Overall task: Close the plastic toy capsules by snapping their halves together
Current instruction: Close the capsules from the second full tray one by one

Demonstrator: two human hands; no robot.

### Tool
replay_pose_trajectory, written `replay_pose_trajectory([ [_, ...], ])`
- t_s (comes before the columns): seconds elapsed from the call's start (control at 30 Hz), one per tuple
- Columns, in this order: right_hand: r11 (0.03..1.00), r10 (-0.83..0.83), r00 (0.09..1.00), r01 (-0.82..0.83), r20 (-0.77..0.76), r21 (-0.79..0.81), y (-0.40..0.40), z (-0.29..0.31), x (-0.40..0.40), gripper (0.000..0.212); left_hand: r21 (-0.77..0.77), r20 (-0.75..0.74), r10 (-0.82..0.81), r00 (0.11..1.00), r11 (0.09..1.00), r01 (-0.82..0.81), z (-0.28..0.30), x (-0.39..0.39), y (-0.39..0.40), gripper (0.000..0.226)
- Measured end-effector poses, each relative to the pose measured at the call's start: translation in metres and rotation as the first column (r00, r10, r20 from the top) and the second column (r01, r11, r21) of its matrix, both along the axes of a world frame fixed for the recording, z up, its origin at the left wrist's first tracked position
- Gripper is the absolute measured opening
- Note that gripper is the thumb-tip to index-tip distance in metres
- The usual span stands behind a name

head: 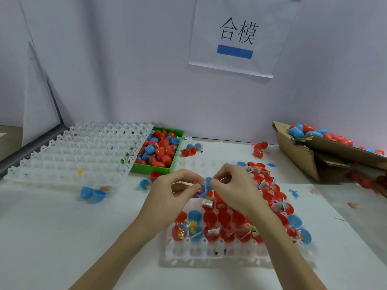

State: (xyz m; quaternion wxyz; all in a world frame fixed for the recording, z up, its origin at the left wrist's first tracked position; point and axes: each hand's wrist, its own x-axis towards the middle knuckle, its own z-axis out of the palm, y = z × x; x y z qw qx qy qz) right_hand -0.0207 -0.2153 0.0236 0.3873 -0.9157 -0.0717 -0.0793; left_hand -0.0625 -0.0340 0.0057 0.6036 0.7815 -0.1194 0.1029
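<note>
Between my two hands, above the white tray [209, 253], is an open blue capsule [206, 186] with a small wrapped toy in it. My left hand [173, 189] pinches its lower half from the left. From the right, my right hand [232, 185] pinches the blue upper half. The two halves are hinged apart, not closed. The tray holds several open red capsule halves [226, 218] and a few blue ones [194, 216], many with toy packets inside.
A green bin [152, 169] of closed red and blue capsules stands behind the tray. A stack of empty white trays [79, 151] lies at the left. A cardboard box [299, 151] with capsules sits at the right. Loose blue halves [92, 193] lie on the table.
</note>
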Motion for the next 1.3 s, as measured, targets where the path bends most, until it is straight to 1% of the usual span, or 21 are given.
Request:
replay_pose_trajectory([
  [0.1,0.992,-0.046,0.998,0.04,0.048,0.118,0.005,-0.004,-0.013,0.011,-0.031,-0.005,-0.016,1.0,0.999,0.016,0.002,-0.001,0.002,0.012],
  [0.17,0.987,-0.049,0.997,0.04,0.056,0.154,0.009,-0.007,-0.019,0.013,-0.064,-0.035,-0.025,0.999,0.998,0.022,0.003,-0.001,0.001,0.007],
  [0.3,0.983,-0.062,0.997,0.052,0.052,0.177,0.014,-0.008,-0.021,0.015,-0.254,-0.128,-0.095,0.987,0.965,0.06,0.004,-0.002,-0.001,0.003],
  [0.37,0.977,-0.083,0.995,0.071,0.053,0.199,0.014,-0.008,-0.022,0.015,-0.27,-0.147,-0.096,0.984,0.961,0.054,0.005,-0.002,-0.003,0.008],
  [0.4,0.975,-0.094,0.994,0.082,0.048,0.207,0.013,-0.008,-0.022,0.015,-0.276,-0.161,-0.106,0.981,0.959,0.059,0.005,-0.002,-0.003,0.013],
  [0.47,0.972,-0.117,0.992,0.104,0.05,0.212,0.011,-0.008,-0.023,0.014,-0.293,-0.19,-0.178,0.966,0.949,0.117,0.008,-0.003,-0.002,0.027],
  [0.5,0.969,-0.121,0.991,0.107,0.05,0.223,0.01,-0.008,-0.023,0.014,-0.279,-0.198,-0.209,0.958,0.949,0.149,0.009,-0.004,-0.001,0.03],
  [0.57,0.958,-0.102,0.994,0.087,0.04,0.275,0.009,-0.007,-0.024,0.013,-0.235,-0.186,-0.223,0.957,0.956,0.176,0.01,-0.005,0.001,0.027],
  [0.63,0.94,-0.072,0.997,0.055,0.037,0.337,0.009,-0.005,-0.026,0.011,-0.239,-0.17,-0.188,0.967,0.96,0.145,0.01,-0.003,0.001,0.017],
  [0.73,0.895,0.022,0.999,-0.036,0.036,0.444,0.01,-0.002,-0.029,0.008,-0.224,-0.156,-0.113,0.981,0.972,0.076,0.01,-0.001,0.004,0.015],
  [0.8,0.872,0.085,0.996,-0.09,0.033,0.481,0.01,0.001,-0.03,0.002,-0.226,-0.173,-0.086,0.981,0.973,0.046,0.011,-0.001,0.004,0.012],
  [0.9,0.851,0.145,0.989,-0.132,0.015,0.509,0.007,0.001,-0.029,0.01,-0.232,-0.192,-0.038,0.981,0.973,-0.008,0.009,0.0,0.004,0.017],
  [0.97,0.83,0.178,0.984,-0.14,-0.018,0.54,0.006,0.001,-0.029,0.014,-0.22,-0.174,-0.01,0.985,0.975,-0.029,0.007,0.002,0.005,0.02],
  [1.03,0.803,0.206,0.977,-0.141,-0.048,0.578,0.005,0.0,-0.029,0.019,-0.195,-0.139,0.007,0.99,0.98,-0.034,0.005,0.004,0.006,0.018],
  [1.13,0.788,0.23,0.972,-0.153,-0.055,0.597,0.005,0.0,-0.029,0.017,-0.2,-0.093,0.045,0.995,0.978,-0.062,0.005,0.004,0.007,0.02],
  [1.23,0.782,0.236,0.971,-0.159,-0.051,0.602,0.007,-0.001,-0.03,0.016,-0.255,-0.068,0.088,0.994,0.961,-0.103,0.007,0.004,0.006,0.039],
  [1.3,0.775,0.226,0.973,-0.154,-0.041,0.613,0.01,-0.003,-0.03,0.016,-0.271,-0.053,0.11,0.992,0.955,-0.121,0.007,0.004,0.007,0.038],
])
